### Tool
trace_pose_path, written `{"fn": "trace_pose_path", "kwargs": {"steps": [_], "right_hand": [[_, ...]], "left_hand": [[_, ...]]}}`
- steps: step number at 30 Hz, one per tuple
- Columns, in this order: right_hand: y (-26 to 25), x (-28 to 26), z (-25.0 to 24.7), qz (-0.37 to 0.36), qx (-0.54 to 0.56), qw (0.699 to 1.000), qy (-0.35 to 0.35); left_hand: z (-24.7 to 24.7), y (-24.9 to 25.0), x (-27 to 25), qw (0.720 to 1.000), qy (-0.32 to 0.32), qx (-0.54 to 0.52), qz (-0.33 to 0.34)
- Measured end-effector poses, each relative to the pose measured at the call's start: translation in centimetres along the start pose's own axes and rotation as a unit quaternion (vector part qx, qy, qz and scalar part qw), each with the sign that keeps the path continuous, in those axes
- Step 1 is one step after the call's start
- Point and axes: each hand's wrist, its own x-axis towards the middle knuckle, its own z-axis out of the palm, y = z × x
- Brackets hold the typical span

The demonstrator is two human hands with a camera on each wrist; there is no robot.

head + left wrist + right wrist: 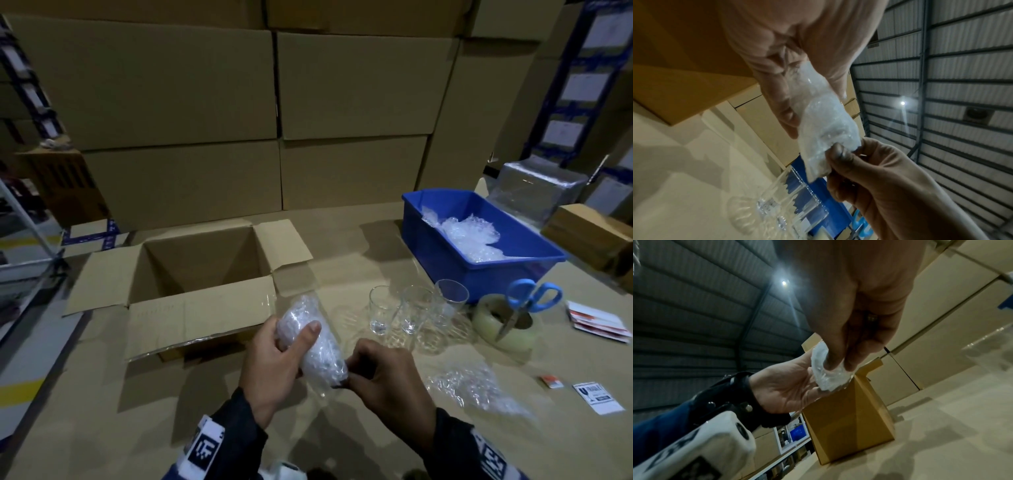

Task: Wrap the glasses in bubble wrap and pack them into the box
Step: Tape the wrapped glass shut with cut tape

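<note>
You hold the wrapped glass [310, 342] at the lower centre of the head view, in the air just in front of the open box [191, 270], which looks empty inside. Your left hand [270, 363] is curled round its body, thumb across the front, and your right hand [383, 373] pinches the loose wrap at its lower end, fingertips [835, 363] pressed into the bubble wrap.

The likely trouble is that end: nothing visible tapes it, so if you let go before it is tucked, the wrap could spring open and the glass slide out. The slick film could also slip in your left palm.

Only the head view shows the three bare glasses [407, 310] right of centre, the spare bubble wrap sheet [476, 387] at lower right, the tape roll [503, 322] with scissors [531, 301] on it, and the blue bin [445, 253]. The left wrist view shows the thumb-and-finger pinch close up; the right wrist view shows your left palm cupping the bundle from below.
</note>
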Motion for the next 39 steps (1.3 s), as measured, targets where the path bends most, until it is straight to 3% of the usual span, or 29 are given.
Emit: {"fn": "trace_pose_path", "kwargs": {"steps": [3, 6, 12, 17, 27, 33, 39], "right_hand": [[0.8, 0.1, 1.2, 0.056, 0.01, 0.997, -0.054], [0.8, 0.5, 2.6, 0.102, 0.009, 0.979, -0.176], [0.2, 1.9, 6.7, 0.07, -0.034, 0.939, -0.336], [0.7, 2.7, 9.8, 0.044, -0.041, 0.933, -0.354], [1.0, 2.9, 11.6, -0.021, -0.112, 0.929, -0.352], [0.8, 2.9, 11.2, 0.004, -0.102, 0.928, -0.358], [1.4, 2.8, 10.2, 0.06, -0.136, 0.935, -0.322]], "left_hand": [[-0.8, -0.9, 0.0, 0.997, -0.013, 0.059, -0.044], [-2.2, -2.6, 0.2, 0.981, 0.001, 0.143, -0.128], [-5.9, -5.0, 0.8, 0.945, -0.005, 0.268, -0.185], [-7.2, -4.0, 0.7, 0.924, -0.013, 0.348, -0.158], [-8.5, -4.5, 0.7, 0.889, -0.019, 0.419, -0.184], [-8.8, -4.7, 0.3, 0.89, -0.011, 0.415, -0.187], [-8.9, -4.3, -0.2, 0.902, -0.018, 0.39, -0.184]]}}
